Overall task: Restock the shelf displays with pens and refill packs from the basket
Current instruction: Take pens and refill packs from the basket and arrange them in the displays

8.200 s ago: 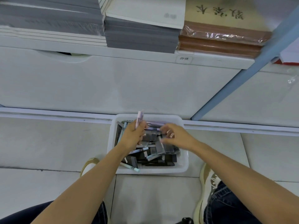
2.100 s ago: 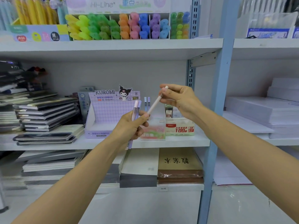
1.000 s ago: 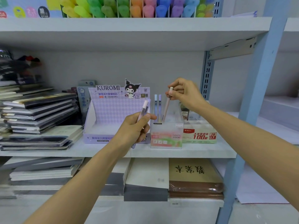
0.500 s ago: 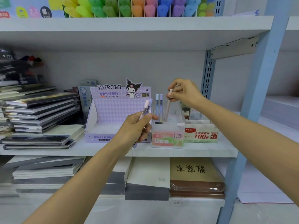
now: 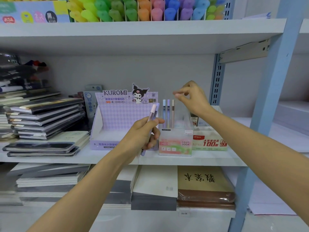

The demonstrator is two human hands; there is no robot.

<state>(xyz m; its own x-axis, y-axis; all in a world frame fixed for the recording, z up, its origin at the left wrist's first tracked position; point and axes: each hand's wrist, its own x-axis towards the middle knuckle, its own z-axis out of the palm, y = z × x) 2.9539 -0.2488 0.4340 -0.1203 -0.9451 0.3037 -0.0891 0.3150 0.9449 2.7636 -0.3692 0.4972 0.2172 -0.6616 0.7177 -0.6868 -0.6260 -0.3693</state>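
1. Two pens (image 5: 153, 113), one pink-capped and one purple, are gripped together in the left hand (image 5: 142, 134). The thumb is laid across the barrels and the other fingers are curled round them. The caps are pointed up and slightly right, and a purple tail end can be seen poking out under the palm.
2. That hand is held out in front of the middle shelf (image 5: 205, 159), overlapping the right corner of the lilac KUROMI display box (image 5: 117, 118) and just left of the clear holder (image 5: 175, 143).
3. The right hand (image 5: 192, 97) is raised above the clear holder with nothing in it. Its fingers are loosely curled, and the thumb and forefinger tips (image 5: 176, 94) are brought close together. They're pretty blurred, so it can't be told whether they actually touch.
4. Three more pens are stood upright in the left part of the clear holder, side by side: a blue one (image 5: 164, 113), a purple one (image 5: 168, 113) and a tan one (image 5: 173, 113). The tan one is right below the right hand's fingertips but isn't touched by them.
5. The holder, marked FRUIT SODA on the front, is sat between the KUROMI box and a green-and-white refill box (image 5: 209, 142) marked 100.
6. Also on show:
   - Notebooks (image 5: 45, 114) are stacked at the left of the shelf.
   - Bright highlighters (image 5: 133, 10) are lined up on the shelf above.
   - More pads (image 5: 204, 180) are piled on the shelf below.
   - A blue upright post (image 5: 274, 97) is seen at the right.
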